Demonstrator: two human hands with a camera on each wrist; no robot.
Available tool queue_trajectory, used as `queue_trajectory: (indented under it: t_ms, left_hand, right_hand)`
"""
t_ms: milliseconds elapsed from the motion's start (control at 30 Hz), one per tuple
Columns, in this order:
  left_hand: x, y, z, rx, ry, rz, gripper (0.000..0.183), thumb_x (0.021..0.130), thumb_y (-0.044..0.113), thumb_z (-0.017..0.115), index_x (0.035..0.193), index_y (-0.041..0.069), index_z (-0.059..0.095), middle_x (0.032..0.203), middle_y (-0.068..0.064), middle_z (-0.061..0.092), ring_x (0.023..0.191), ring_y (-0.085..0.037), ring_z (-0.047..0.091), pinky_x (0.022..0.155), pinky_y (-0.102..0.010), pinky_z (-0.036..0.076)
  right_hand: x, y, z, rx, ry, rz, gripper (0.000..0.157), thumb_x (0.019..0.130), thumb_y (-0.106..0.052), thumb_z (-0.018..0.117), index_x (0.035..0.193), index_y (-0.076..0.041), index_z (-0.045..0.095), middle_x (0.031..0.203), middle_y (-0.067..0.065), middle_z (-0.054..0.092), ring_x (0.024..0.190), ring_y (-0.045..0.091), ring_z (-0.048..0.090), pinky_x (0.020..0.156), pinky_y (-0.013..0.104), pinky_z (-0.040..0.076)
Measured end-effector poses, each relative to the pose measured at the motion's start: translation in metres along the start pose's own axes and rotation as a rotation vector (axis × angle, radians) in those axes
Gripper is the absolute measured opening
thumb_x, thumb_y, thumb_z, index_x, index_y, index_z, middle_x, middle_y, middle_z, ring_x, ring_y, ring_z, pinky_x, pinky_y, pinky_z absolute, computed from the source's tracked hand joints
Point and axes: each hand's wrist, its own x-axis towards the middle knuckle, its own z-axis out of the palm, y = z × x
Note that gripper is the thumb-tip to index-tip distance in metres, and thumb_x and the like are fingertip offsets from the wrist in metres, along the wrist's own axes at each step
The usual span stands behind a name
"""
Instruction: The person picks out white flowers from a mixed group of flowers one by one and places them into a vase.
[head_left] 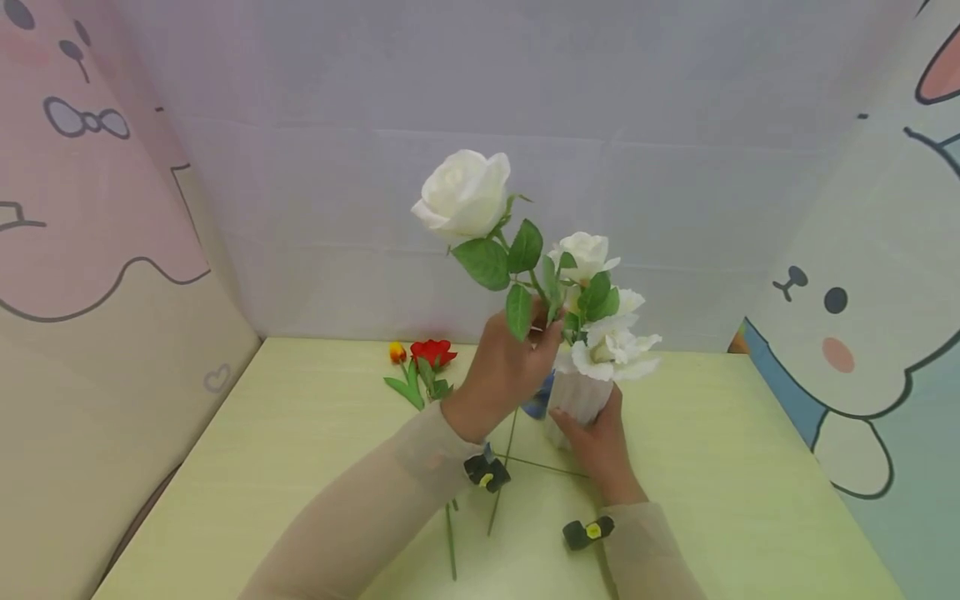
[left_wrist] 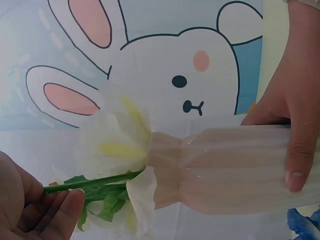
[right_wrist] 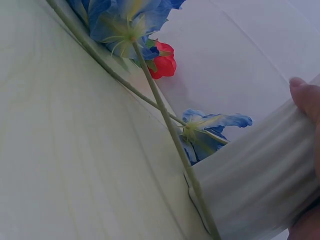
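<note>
A large white rose [head_left: 465, 196] with green leaves is held up by my left hand [head_left: 510, 358], whose thumb and fingers pinch its green stem [left_wrist: 100, 181]. The stem runs to the white petals at the mouth of a pale ribbed vase [head_left: 579, 398]; whether its end is inside is hidden. My right hand [head_left: 600, 437] grips the vase around its lower part, thumb along the side in the left wrist view. Out of the vase stand another white rose [head_left: 583, 254] and an open white flower [head_left: 615, 343]. In the right wrist view, the vase base [right_wrist: 260, 185] looks tilted.
Blue flowers [right_wrist: 210, 130] lie behind the vase, their long thin stems [head_left: 504, 475] crossing on the pale table [head_left: 315, 467]. A red rose [head_left: 432, 353] and an orange-yellow tulip [head_left: 397, 353] lie to the left. Cartoon-printed fabric walls [head_left: 480, 92] enclose the table's back and sides.
</note>
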Motion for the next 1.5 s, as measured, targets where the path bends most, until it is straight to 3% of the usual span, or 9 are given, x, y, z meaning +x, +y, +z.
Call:
queue_trajectory:
  t_ms: [233,467,733,1033,1167,1233,1300,1500]
  left_hand:
    - [-0.006,-0.005,0.005,-0.048,0.001,-0.051,0.010,0.102,0.006,0.061,0.109,-0.001,0.064,0.096,-0.012,0.070,0.079,-0.015,0.068,0.068,-0.024,0.055]
    - [-0.011,-0.012,0.014,-0.132,-0.031,-0.143,0.010,0.105,0.009,0.058,0.110,0.002,0.063,0.097,-0.009,0.070,0.079,-0.010,0.068,0.063,-0.027,0.056]
    - [-0.015,-0.022,0.030,-0.070,-0.035,-0.205,0.009,0.105,0.015,0.058,0.104,0.010,0.065,0.090,0.001,0.064,0.069,-0.010,0.058,0.058,-0.026,0.050]
    - [-0.018,-0.027,0.042,0.001,-0.016,-0.209,0.012,0.104,0.015,0.062,0.092,0.012,0.063,0.077,0.002,0.058,0.064,-0.009,0.054,0.052,-0.023,0.046]
    - [-0.017,-0.030,0.040,0.075,-0.004,-0.127,0.010,0.100,0.009,0.063,0.090,0.009,0.062,0.079,-0.001,0.059,0.068,-0.013,0.057,0.058,-0.023,0.048]
    - [-0.016,-0.032,0.038,0.115,0.008,-0.084,0.003,0.096,0.005,0.062,0.096,0.006,0.065,0.083,-0.003,0.061,0.072,-0.016,0.059,0.063,-0.023,0.049]
    - [-0.016,-0.034,0.035,0.133,0.020,-0.067,0.010,0.093,0.004,0.061,0.102,0.003,0.066,0.086,-0.005,0.063,0.075,-0.019,0.061,0.066,-0.024,0.050]
    - [-0.012,-0.038,0.025,0.082,0.046,-0.174,0.011,0.095,0.014,0.064,0.100,0.005,0.065,0.084,-0.004,0.063,0.075,-0.018,0.061,0.066,-0.026,0.052]
  right_hand:
    - [0.001,-0.003,0.001,-0.006,-0.007,0.018,0.096,0.088,-0.016,0.084,0.156,-0.006,0.016,0.137,0.021,0.044,0.122,0.034,0.048,0.106,0.051,0.037]
    - [0.000,-0.005,0.001,0.005,-0.007,0.022,0.095,0.089,-0.016,0.083,0.156,-0.009,0.017,0.139,0.020,0.043,0.123,0.033,0.047,0.106,0.050,0.038]
    - [0.001,-0.005,0.000,-0.004,-0.003,0.001,0.095,0.088,-0.018,0.084,0.156,-0.008,0.018,0.142,0.019,0.041,0.126,0.031,0.047,0.107,0.047,0.038]
    - [0.001,-0.001,-0.001,-0.014,-0.019,0.015,0.095,0.091,-0.020,0.082,0.158,-0.010,0.016,0.145,0.018,0.039,0.129,0.031,0.045,0.110,0.050,0.035]
    - [0.001,-0.002,0.000,0.006,-0.010,-0.001,0.093,0.089,-0.015,0.083,0.155,-0.009,0.019,0.141,0.017,0.043,0.124,0.028,0.048,0.106,0.045,0.037]
    - [0.000,-0.003,0.000,0.013,-0.003,-0.012,0.093,0.088,-0.014,0.084,0.154,-0.008,0.020,0.139,0.017,0.044,0.121,0.027,0.049,0.104,0.043,0.038]
    - [0.000,-0.002,0.001,0.016,0.002,-0.023,0.092,0.087,-0.013,0.084,0.154,-0.007,0.021,0.138,0.016,0.045,0.120,0.026,0.049,0.103,0.042,0.038]
    - [0.000,0.001,0.002,0.010,0.010,-0.052,0.092,0.086,-0.009,0.084,0.153,-0.005,0.021,0.133,0.018,0.047,0.116,0.028,0.050,0.102,0.045,0.039]
